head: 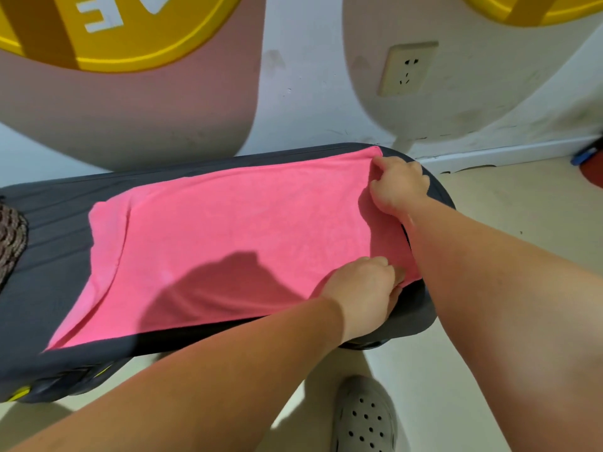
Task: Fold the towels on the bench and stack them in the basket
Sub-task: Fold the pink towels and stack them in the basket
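The right hand pinched the far corner of the pink towel; the left hand gripped its near corner on the desk.

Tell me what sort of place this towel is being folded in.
Probably an indoor gym or activity room, at a guess. The pink towel lies on a dark padded bench with yellow trim at its base; the wall behind carries large yellow and pink graphics and a socket.

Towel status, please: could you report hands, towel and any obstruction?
Left hand pinches near right corner of towel, right hand far right corner. Spread on bench. Brown woven thing at left, clear.
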